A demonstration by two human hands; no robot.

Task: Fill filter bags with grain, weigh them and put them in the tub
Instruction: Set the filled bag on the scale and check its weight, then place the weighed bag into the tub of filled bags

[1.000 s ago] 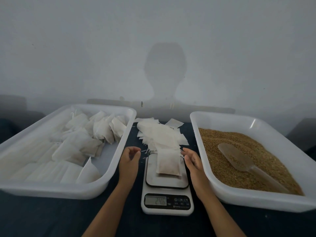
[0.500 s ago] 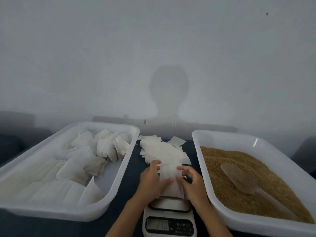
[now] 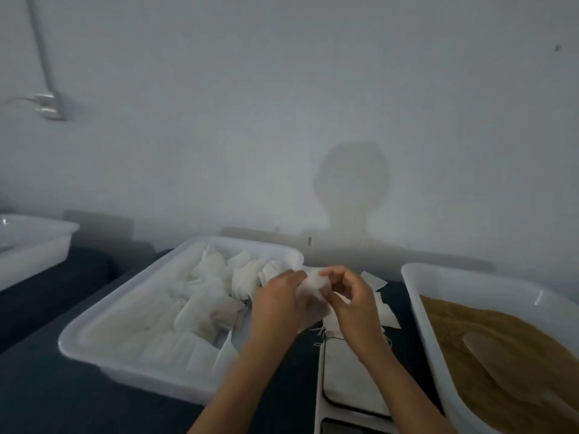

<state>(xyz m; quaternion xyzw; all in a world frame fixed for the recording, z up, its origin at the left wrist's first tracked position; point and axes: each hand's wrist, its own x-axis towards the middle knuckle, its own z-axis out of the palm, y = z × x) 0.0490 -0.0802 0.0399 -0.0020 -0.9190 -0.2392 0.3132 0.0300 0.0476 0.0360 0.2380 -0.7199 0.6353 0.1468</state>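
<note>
filled bag held up between both hands, ready for the tub

both hands meet at the middle of the view, raised above the flat white kitchen scale (image 3: 351, 374) at 6 o'clock, whose platform now sits bare. you hold the small white paper filter bag (image 3: 313, 285) between them, probably to close or fold its top before it goes away. your left hand (image 3: 279, 303) wraps the bag from the 9 o'clock side, fingers curled round it; your right hand (image 3: 351, 303) pinches its upper edge, fingertips bent in close, the rest blurred. the bag hangs just beside the near corner of the white plastic tub of finished bags (image 3: 175, 311) at 8 o'clock, so the drop should be short. loose empty white filter bags (image 3: 385, 311) lie on the dark table behind your hands. the white plastic tub of brown grain (image 3: 488, 336) at 4 o'clock holds the translucent scoop (image 3: 498, 358), lying untouched on the grain.
</note>
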